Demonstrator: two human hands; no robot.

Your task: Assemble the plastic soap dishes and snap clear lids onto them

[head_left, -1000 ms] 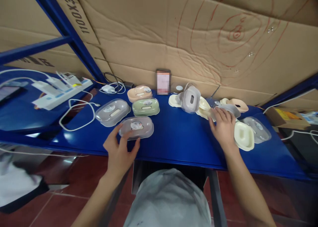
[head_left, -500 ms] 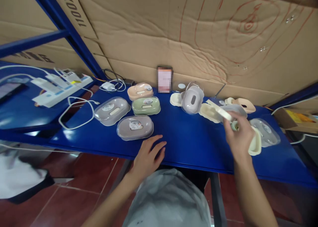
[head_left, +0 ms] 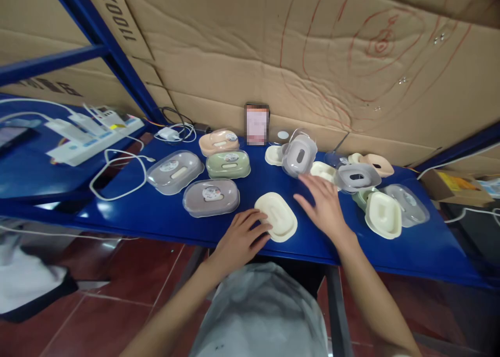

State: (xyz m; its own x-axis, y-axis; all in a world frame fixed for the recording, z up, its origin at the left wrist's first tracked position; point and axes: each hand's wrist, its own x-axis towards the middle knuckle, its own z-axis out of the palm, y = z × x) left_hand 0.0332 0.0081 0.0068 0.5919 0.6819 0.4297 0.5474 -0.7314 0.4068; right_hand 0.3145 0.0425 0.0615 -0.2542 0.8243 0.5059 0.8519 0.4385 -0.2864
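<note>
A cream oval soap-dish base lies near the table's front edge. My left hand has its fingers loosely spread over the left side of that base, touching or just above it. To the right of it, my right hand is open and holds nothing. Its fingertips are close to a grey slotted tray tilted in a clear cover and to another cream base. Farther right are a second grey slotted tray and a cream base resting partly on a green piece.
On the left stand covered soap dishes: grey, peach, green and mauve-grey. A phone leans against the cardboard. At far left lies a power strip with cables. A clear cover lies at right.
My right hand has moved left from the right-hand pile, and its cream piece is no longer held. A cream base now lies in front of me, with my left hand over its edge.
</note>
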